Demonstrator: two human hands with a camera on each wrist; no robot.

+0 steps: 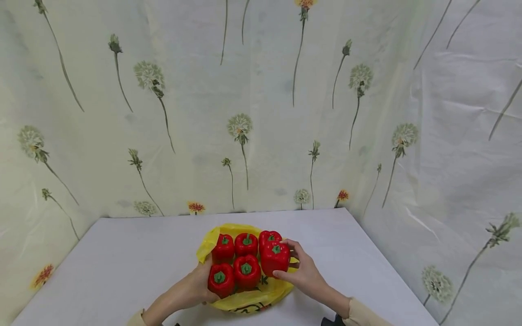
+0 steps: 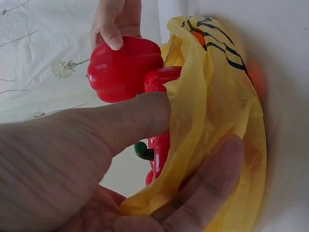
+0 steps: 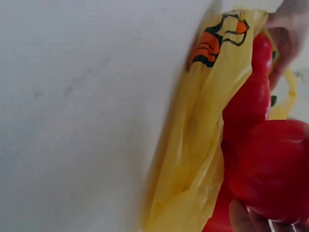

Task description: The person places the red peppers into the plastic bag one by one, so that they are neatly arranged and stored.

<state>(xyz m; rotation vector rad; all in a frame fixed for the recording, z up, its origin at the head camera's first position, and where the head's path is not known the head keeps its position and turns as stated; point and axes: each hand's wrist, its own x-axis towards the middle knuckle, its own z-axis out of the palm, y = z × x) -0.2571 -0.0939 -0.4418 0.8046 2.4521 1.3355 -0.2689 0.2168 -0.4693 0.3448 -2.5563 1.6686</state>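
Note:
A yellow plastic bag point(image 1: 279, 292) with black print lies rolled low around several red bell peppers, their green stems facing up. My left hand point(image 1: 201, 281) grips the bag's left side; in the left wrist view the thumb goes inside the rim while the fingers lie along the outer wall. At the bag's right side, my right hand point(image 1: 305, 270) holds one red bell pepper point(image 1: 275, 261) between thumb and fingers. That pepper sits higher than the others and partly covers a pepper point(image 1: 269, 236) behind it. Beside my left thumb stands the front left pepper point(image 1: 221, 280).
The bag rests on a white table point(image 1: 142, 253) near its front. Behind and to the sides hangs a pale sheet point(image 1: 195, 136) printed with dandelions, meeting the table's back edge.

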